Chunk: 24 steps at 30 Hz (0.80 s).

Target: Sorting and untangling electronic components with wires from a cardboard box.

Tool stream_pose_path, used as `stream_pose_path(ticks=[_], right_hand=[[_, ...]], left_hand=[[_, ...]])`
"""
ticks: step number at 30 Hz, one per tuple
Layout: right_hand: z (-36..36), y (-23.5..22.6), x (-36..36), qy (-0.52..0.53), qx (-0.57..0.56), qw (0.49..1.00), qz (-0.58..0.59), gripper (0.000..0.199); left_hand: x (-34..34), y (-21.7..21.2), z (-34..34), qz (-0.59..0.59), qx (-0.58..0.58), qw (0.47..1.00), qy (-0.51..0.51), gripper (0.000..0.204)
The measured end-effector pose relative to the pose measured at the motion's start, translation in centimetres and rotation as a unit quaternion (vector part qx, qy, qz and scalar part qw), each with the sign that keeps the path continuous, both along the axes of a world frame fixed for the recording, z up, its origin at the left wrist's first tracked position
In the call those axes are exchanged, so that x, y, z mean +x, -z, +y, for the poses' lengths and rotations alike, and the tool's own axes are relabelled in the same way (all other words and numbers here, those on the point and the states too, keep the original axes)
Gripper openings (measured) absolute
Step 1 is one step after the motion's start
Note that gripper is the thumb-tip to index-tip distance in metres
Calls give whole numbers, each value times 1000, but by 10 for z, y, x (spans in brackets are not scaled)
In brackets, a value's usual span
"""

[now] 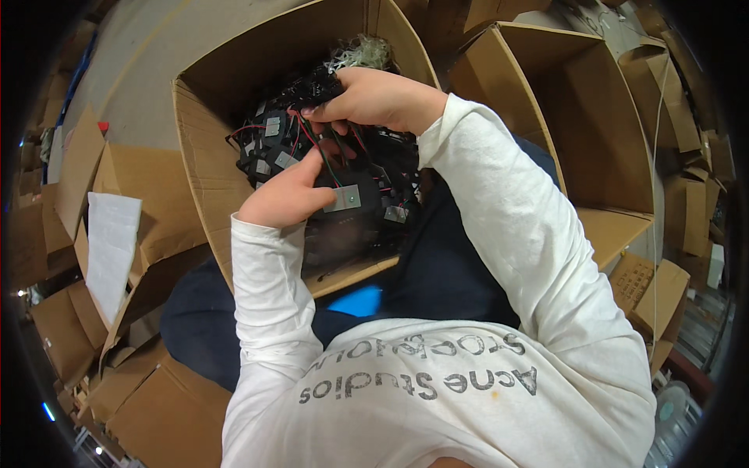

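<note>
Inside an open cardboard box [204, 132], a right hand [382, 100] curls and a left hand [287, 191] spreads, whether either grasps anything unclear; a silver-faced black part [349, 198] lies toward the near edge, right of the closer left thumb, wires [326, 161] running toward the right fingertips.
</note>
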State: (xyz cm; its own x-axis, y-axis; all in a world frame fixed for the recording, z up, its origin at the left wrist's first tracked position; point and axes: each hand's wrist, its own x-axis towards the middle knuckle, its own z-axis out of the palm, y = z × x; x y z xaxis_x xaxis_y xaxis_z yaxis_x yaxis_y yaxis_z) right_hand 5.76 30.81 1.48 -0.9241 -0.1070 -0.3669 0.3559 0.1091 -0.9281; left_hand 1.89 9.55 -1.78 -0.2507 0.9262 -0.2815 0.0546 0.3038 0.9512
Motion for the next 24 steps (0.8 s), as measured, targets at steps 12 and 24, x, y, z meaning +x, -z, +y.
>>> stream_pose_path(ticks=[12, 24], right_hand=[[28, 5, -10, 219, -247, 919, 216, 19], [42, -30, 17, 295, -260, 904, 166, 13]], left_hand=[[-18, 36, 11, -139, 157, 940, -270, 45], [72, 212, 21, 434, -279, 856, 36, 54]])
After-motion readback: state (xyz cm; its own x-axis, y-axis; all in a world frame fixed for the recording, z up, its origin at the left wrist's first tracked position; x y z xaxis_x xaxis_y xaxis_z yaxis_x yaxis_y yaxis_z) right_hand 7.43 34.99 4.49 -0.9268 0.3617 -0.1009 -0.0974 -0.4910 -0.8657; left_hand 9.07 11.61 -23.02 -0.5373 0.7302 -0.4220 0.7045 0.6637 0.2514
